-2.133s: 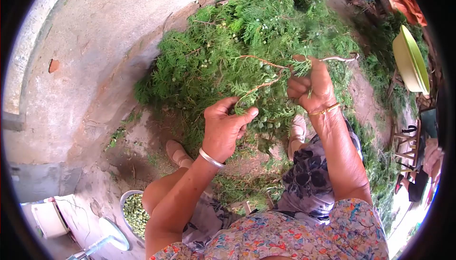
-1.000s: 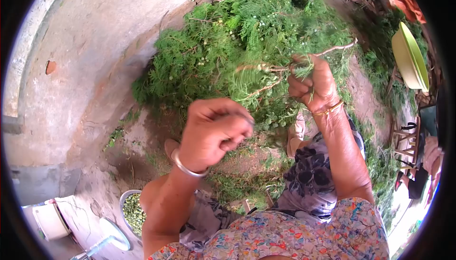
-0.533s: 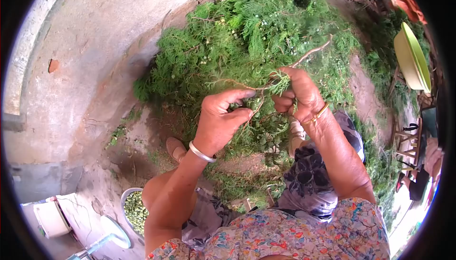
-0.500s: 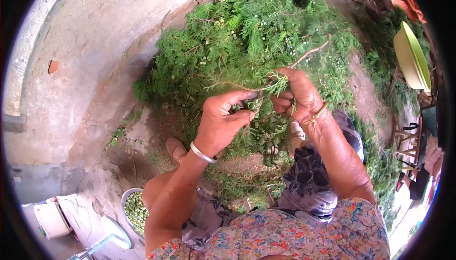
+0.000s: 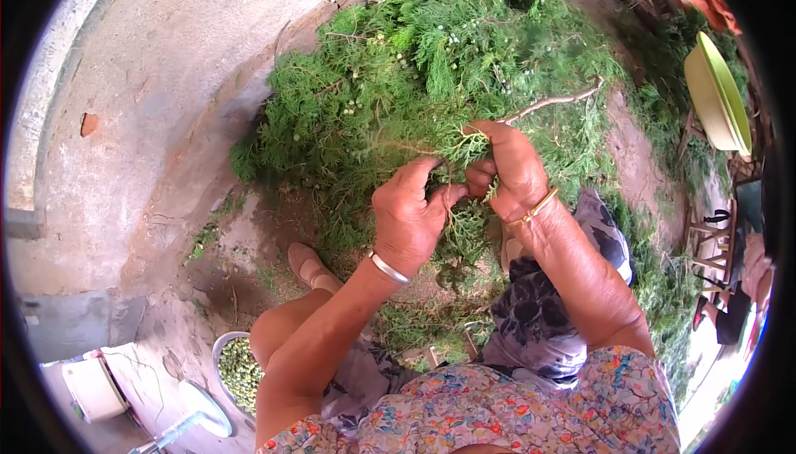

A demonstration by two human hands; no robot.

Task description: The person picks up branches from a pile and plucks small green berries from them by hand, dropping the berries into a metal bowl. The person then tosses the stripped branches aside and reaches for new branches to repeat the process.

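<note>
A cypress-like branch [image 5: 555, 102] with a bare woody stem sticks out up and right from my right hand [image 5: 516, 164], whose fingers are wrapped round it. Its green leafy sprig [image 5: 466, 147] shows between my hands. My left hand [image 5: 412, 215], close beside the right, pinches with thumb and forefinger at a thin twig [image 5: 450, 189] of this branch. The exact contact point of those fingertips is partly hidden by foliage. Both hands are in front of a large heap of green cut branches [image 5: 373, 89], some bearing small pale round cones.
A metal-rimmed bowl of small green pieces [image 5: 239, 371] stands on the ground at lower left. At far right is a yellow-green basin [image 5: 717, 97], with a wooden stool or rack [image 5: 711, 247] below it. Near the bowl stands a fan-like appliance [image 5: 199, 412]. A concrete wall [image 5: 166, 81] rises at left.
My left hand has moved right and slightly down, closer to the right hand. My right hand has shifted a little, and the branch's bare end now points farther right and lower.
</note>
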